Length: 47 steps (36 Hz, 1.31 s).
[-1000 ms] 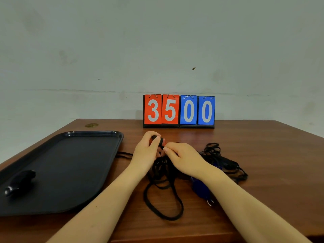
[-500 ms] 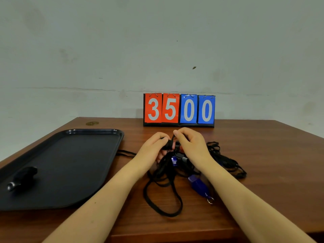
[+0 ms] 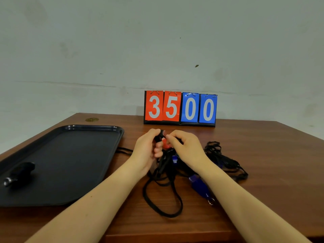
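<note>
Two hands grasp one small red-and-black piece [image 3: 164, 142]: left hand [image 3: 145, 152] from nine o'clock, right hand [image 3: 186, 148] from three o'clock, above tangled black cords [image 3: 164, 174].

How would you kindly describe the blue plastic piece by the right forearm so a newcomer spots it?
On the table, right of the black tray, lies a tangle of black cords. At its near edge, beside the right forearm, sits the blue plastic piece. Unlike the smaller blue bit below the right hand, it lies uncovered, with a metal ring at its near end.
</note>
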### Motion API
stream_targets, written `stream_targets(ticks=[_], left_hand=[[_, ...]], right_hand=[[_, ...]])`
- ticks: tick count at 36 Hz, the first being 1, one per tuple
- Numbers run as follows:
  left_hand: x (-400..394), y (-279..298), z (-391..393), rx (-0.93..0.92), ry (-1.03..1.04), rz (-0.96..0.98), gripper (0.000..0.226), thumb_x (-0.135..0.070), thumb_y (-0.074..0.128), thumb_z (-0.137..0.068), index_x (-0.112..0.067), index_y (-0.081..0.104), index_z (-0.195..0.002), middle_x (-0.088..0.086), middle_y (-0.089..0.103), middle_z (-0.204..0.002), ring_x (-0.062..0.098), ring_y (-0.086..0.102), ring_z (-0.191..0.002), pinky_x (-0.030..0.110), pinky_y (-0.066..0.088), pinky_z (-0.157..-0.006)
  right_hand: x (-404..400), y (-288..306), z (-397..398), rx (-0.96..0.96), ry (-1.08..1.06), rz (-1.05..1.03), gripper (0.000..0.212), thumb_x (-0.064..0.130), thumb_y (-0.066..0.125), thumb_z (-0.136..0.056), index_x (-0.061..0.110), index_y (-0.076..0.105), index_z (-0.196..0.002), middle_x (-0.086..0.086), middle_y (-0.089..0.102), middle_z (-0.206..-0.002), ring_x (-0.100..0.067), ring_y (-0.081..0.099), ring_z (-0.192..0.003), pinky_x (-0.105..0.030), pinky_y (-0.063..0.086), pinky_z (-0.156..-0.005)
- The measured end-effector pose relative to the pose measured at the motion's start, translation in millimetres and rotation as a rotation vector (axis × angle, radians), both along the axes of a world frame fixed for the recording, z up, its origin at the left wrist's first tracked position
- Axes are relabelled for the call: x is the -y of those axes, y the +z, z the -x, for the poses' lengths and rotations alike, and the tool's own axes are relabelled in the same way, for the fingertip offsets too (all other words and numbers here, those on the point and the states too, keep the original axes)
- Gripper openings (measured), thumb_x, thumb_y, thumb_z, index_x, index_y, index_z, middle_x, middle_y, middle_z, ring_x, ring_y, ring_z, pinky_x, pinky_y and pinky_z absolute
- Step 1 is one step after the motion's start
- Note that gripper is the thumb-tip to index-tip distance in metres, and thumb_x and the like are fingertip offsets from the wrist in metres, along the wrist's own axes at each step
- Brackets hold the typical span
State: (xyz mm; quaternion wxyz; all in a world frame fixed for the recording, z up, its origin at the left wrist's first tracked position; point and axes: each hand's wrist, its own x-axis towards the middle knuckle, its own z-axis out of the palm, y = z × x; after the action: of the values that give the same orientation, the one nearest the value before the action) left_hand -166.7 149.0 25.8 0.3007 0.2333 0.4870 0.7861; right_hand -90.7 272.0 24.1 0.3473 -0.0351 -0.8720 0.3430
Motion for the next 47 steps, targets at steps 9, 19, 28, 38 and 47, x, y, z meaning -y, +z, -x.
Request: stream_targets(ticks=[9,19,28,38,47], left_hand=[[-1,0,3,0.095,0.007,0.089,0.021,-0.029,0.052,-0.097,-0.01,0.062,-0.095,-0.001,0.046,-0.058,0.008,0.037,-0.049,0.018,0.032,-0.043],[3,4,3,0.261,-0.076,-0.08,0.019,-0.02,0.046,-0.09,-0.008,0.052,-0.104,0.003,0.045,-0.069,0.011,0.042,-0.059,0.021,0.038,-0.055],[-7,1,3,0.048,0.141,0.194,0.017,-0.02,0.05,-0.098,-0.012,0.063,-0.105,0.009,0.058,-0.08,0.015,0.05,-0.064,0.026,0.045,-0.062],[-7,-2,5,-0.339,0.154,0.268,0.013,-0.022,0.049,-0.099,-0.019,0.06,-0.107,0.008,0.062,-0.088,0.016,0.055,-0.072,0.028,0.05,-0.068],[-2,-2,3,-0.107,0.06,0.104,0.023,-0.02,0.057,-0.095,-0.01,0.065,-0.114,0.009,0.066,-0.088,0.014,0.059,-0.07,0.027,0.052,-0.065]], right_hand=[[-1,-2,-4,0.108,-0.014,-0.353,0.017,0.024,0.047,-0.1,0.018,0.063,-0.097,0.008,0.062,-0.081,-0.005,0.057,-0.075,-0.018,0.045,-0.069],[0,-1,-3,0.089,0.003,-0.277,0.025,0.016,0.043,-0.1,0.015,0.063,-0.115,0.008,0.063,-0.092,-0.002,0.054,-0.081,-0.014,0.042,-0.073],[-4,3,-7,0.079,-0.083,-0.399,0.014,0.029,0.054,-0.096,0.024,0.063,-0.105,0.014,0.056,-0.089,-0.002,0.052,-0.081,-0.012,0.04,-0.071],[-6,2,-6,0.014,-0.113,-0.333,0.01,0.024,0.054,-0.096,0.022,0.06,-0.104,0.013,0.055,-0.097,-0.003,0.054,-0.089,-0.01,0.043,-0.076],[-6,2,-7,0.055,-0.043,-0.348,0.014,0.024,0.054,-0.096,0.024,0.062,-0.107,0.017,0.056,-0.096,-0.002,0.056,-0.089,-0.009,0.042,-0.075]])
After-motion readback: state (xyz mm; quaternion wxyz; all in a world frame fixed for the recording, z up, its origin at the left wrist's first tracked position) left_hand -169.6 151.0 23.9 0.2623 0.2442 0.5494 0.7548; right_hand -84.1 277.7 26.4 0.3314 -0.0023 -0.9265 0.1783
